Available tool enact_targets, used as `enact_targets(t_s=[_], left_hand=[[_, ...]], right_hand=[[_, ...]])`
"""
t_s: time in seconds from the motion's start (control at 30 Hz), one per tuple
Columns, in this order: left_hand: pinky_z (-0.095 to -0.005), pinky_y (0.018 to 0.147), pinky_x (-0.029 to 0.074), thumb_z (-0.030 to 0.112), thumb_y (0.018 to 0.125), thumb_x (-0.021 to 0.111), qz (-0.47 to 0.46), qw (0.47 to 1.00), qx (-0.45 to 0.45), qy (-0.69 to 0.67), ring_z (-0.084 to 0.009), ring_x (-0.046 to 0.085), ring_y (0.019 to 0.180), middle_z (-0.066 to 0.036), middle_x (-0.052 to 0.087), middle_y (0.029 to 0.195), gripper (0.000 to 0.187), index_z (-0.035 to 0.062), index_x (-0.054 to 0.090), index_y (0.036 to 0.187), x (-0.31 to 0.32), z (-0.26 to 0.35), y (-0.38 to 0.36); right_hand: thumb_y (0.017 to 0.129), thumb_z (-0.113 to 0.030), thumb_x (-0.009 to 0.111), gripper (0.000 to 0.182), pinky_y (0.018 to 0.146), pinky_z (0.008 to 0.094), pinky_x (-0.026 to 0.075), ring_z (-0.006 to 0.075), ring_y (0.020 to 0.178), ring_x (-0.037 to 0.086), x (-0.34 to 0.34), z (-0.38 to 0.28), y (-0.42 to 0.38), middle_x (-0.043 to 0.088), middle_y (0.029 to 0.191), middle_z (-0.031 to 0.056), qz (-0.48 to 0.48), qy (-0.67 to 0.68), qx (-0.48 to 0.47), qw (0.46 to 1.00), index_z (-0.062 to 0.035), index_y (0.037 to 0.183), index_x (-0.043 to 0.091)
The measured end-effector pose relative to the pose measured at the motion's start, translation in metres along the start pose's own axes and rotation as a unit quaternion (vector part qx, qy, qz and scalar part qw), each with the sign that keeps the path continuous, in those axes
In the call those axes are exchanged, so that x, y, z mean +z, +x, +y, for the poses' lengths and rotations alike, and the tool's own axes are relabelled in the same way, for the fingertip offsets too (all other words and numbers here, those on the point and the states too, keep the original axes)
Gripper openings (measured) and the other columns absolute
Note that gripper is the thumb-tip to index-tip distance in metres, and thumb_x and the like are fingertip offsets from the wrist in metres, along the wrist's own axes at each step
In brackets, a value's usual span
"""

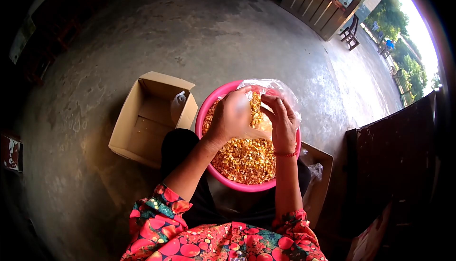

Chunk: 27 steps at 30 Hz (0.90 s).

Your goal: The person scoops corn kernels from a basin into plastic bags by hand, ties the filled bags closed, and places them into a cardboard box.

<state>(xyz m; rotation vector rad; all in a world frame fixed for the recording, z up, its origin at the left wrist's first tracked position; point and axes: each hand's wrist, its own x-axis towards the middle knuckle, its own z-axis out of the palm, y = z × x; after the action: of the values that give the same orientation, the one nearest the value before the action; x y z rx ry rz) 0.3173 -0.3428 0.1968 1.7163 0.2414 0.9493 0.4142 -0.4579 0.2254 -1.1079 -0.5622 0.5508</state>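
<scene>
A pink basin (pixel 237 185) sits at my lap, holding a heap of small yellow-orange pieces (pixel 244 161) that look like dried corn kernels. Over its far side, a clear plastic bag (pixel 283 90) is spread between my hands, with some of the pieces showing in or behind it. My left hand (pixel 230 116) is closed at the bag's left side; a blur covers part of it. Bent fingers of my right hand (pixel 283 123) pinch the bag's right side, and a red bead bracelet circles that wrist.
Left of the basin stands an open cardboard box (pixel 126 123) with a tied clear bag (pixel 178 104) inside. Another cardboard box (pixel 323 180) is at the right, partly behind my arm, with crumpled plastic (pixel 315 170). A dark wooden piece of furniture (pixel 394 151) stands farther right.
</scene>
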Motion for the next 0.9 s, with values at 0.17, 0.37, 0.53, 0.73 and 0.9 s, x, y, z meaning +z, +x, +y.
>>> enact_targets(t_s=[0.17,0.37,0.53,0.73,0.9], left_hand=[[-0.0242,0.086,0.043,-0.008,0.074,0.049,0.058,0.996,-0.061,-0.043,-0.0118,0.056,0.097,-0.008,0.06,0.107,0.042,-0.0003,0.055,0.114,-0.004,0.023,0.003],[-0.0153,0.065,0.043,-0.007,0.077,0.051,0.099,0.986,-0.061,-0.122,-0.0012,0.052,0.076,-0.001,0.06,0.099,0.035,0.0015,0.058,0.11,-0.007,0.018,0.005],[-0.0227,0.079,0.046,-0.007,0.076,0.051,0.111,0.957,-0.125,-0.237,-0.0091,0.056,0.089,-0.004,0.06,0.102,0.037,-0.0016,0.055,0.112,-0.013,0.033,0.006],[-0.016,0.069,0.043,-0.009,0.076,0.047,0.186,0.96,-0.036,-0.206,-0.0028,0.051,0.078,0.0,0.057,0.099,0.041,-0.0002,0.053,0.115,-0.019,0.034,0.009],[-0.0196,0.079,0.044,-0.009,0.078,0.047,0.174,0.964,0.017,-0.201,-0.0059,0.054,0.09,-0.004,0.058,0.107,0.038,-0.0003,0.054,0.114,-0.021,0.043,0.007]], right_hand=[[0.093,-0.01,0.047,0.015,0.065,0.0202,0.04,0.0091,0.078,0.052,-0.01,-0.027,-0.034,0.06,0.093,0.0046,0.104,-0.159,-0.15,0.97,-0.0004,0.094,0.059],[0.082,-0.003,0.059,0.037,0.079,0.0269,0.042,0.0154,0.098,0.052,-0.027,-0.014,-0.027,0.052,0.113,0.0067,0.132,-0.298,-0.187,0.927,-0.0026,0.118,0.05],[0.089,-0.004,0.05,0.011,0.077,0.0229,0.041,0.0097,0.08,0.053,-0.049,-0.006,-0.03,0.06,0.083,0.0022,0.022,-0.102,-0.075,0.992,0.0018,0.095,0.058],[0.087,0.004,0.046,0.02,0.081,0.0253,0.047,0.0127,0.09,0.057,-0.037,-0.055,-0.045,0.057,0.1,0.0089,0.03,0.075,-0.165,0.983,0.0025,0.105,0.054],[0.085,0.003,0.047,0.031,0.075,0.023,0.047,0.0105,0.084,0.056,-0.028,-0.055,-0.05,0.057,0.098,0.0071,0.036,0.098,-0.16,0.982,0.0013,0.117,0.05]])
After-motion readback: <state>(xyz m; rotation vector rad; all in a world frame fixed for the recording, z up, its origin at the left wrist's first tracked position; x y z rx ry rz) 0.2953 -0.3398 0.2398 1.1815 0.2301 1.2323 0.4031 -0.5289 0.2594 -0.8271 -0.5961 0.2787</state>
